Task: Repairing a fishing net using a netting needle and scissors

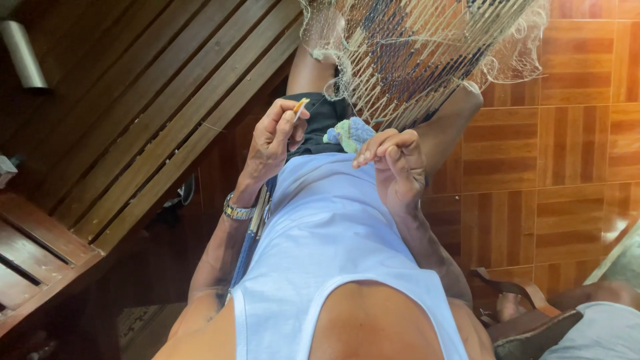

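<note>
Here, left hand (273,137) pinching orange needle (301,105), right hand (395,163) at net (427,53)

A fishing net (427,53) drapes over the seated person's lap (327,120) above the wooden parquet floor (567,147).

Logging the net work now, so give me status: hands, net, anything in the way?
Left hand pinching an orange netting needle. Right hand pinched shut, contents too small to tell. Fishing net draped over the knees. Nothing blocking the hands.
</note>
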